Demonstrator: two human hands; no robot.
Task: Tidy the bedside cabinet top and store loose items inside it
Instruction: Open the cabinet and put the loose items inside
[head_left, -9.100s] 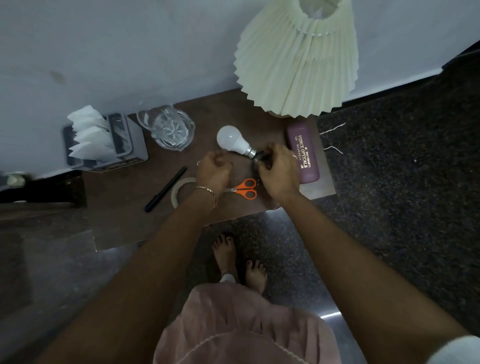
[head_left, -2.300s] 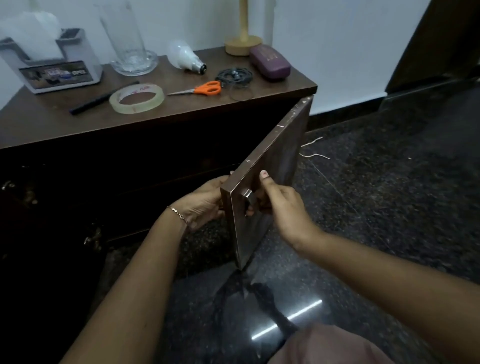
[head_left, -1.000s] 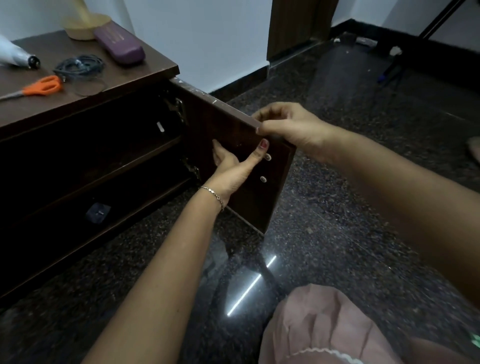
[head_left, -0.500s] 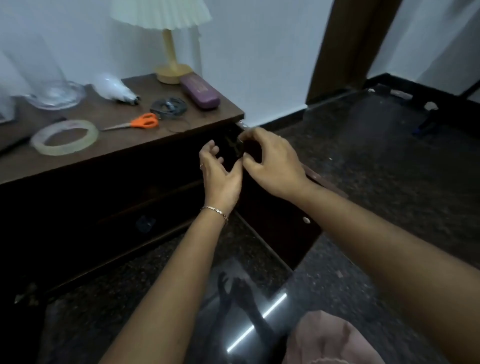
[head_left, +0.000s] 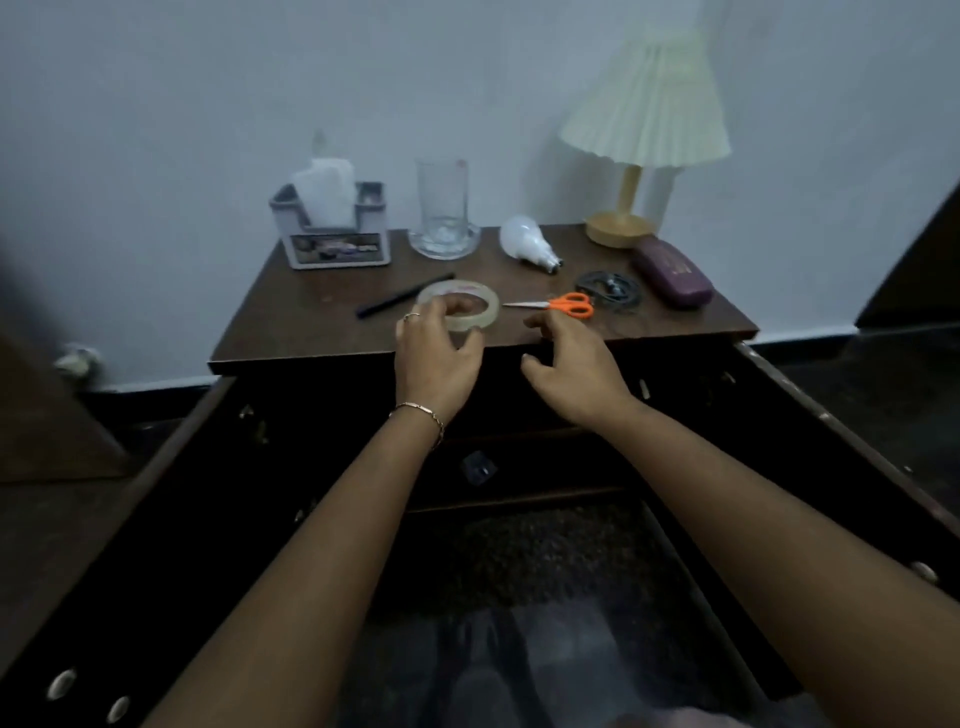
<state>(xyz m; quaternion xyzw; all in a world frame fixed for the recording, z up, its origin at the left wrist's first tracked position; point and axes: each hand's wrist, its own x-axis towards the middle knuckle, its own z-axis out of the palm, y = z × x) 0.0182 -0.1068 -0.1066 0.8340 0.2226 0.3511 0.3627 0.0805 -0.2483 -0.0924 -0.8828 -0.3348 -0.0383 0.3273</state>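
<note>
The dark wooden bedside cabinet (head_left: 322, 322) stands in front of me with both doors swung wide. On its top lie a clear tape roll (head_left: 480, 306), orange-handled scissors (head_left: 569, 304), a black pen (head_left: 405, 302), a white bulb (head_left: 524, 241), a coiled black cable (head_left: 609, 291) and a purple glasses case (head_left: 672, 273). My left hand (head_left: 436, 358) curls over the near rim of the tape roll, thumb on its side. My right hand (head_left: 571, 364) hovers at the front edge, just short of the scissors, with its fingers spread and holding nothing.
A pleated lamp (head_left: 644, 119), a tall glass (head_left: 442, 213) and a tissue holder (head_left: 335, 228) stand along the back by the wall. The left door (head_left: 130, 519) and right door (head_left: 857, 457) flank my arms. A small dark object (head_left: 478, 467) lies on the inner shelf.
My hands have left the right door, which now stands fully open. My view has swung back to face the cabinet, and my left hand has come down onto the tape roll.
</note>
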